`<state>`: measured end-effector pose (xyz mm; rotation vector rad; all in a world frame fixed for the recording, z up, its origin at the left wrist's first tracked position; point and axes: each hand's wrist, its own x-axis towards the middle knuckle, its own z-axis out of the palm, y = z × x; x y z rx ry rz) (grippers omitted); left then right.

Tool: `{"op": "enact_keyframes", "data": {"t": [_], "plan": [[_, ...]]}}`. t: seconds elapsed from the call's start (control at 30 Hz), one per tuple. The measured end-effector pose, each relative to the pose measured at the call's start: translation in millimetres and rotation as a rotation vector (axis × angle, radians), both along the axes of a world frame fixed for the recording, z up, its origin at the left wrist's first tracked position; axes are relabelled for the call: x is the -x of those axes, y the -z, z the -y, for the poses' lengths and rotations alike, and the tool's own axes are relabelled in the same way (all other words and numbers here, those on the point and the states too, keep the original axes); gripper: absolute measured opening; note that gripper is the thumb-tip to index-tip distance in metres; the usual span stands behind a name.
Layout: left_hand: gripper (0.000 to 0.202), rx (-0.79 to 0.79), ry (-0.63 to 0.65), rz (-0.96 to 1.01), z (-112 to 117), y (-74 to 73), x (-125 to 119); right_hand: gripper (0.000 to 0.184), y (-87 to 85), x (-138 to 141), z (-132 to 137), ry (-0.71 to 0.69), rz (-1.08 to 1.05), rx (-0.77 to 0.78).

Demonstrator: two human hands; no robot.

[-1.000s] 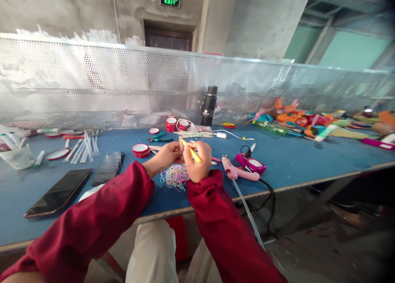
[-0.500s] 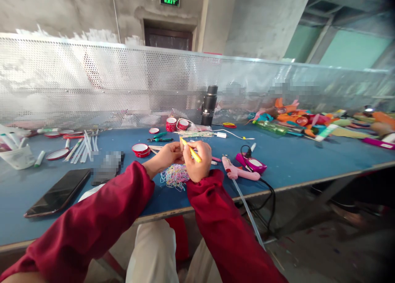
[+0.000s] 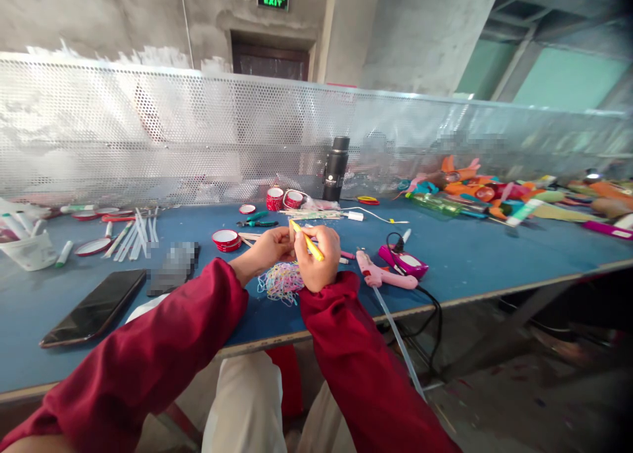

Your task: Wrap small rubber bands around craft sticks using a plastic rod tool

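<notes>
Nothing's visibly moved vs. prev. frame: yellow pen is clamped in fingers of R. hand, just beside L. hand, whose fingers' hold can't be told, so approx. no progress seems made.

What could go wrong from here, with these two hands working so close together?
The yellow pen-like tool in the right hand might slip into the left hand, whose fingers are close to its tip. The long glue stick from the pink glue gun juts past the table edge, so the right sleeve could bump it.
</notes>
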<state>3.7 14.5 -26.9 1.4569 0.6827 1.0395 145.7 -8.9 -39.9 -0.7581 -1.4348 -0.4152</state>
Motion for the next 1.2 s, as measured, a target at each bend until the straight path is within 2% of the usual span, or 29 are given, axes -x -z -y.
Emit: {"op": "enact_keyframes", "data": {"t": [0.37,0.63,0.87,1.2], "plan": [[0.039,-0.015,-0.015,-0.005,2.2,-3.2,-0.4,0.009,1.4,-1.5,-2.5,0.032,-0.045,0.001],[0.029,-0.010,-0.029,-0.021,-0.7,0.1,1.7,0.008,0.1,0.6,-0.1,-0.002,-0.012,0.009],[0.034,0.003,-0.026,-0.001,1.6,-2.4,-0.4,0.010,1.6,-1.3,-3.2,0.040,-0.043,0.000],[0.028,-0.004,-0.038,-0.037,-2.3,0.7,2.7,0.008,-0.6,0.7,-0.2,-0.007,-0.008,-0.001]]}}
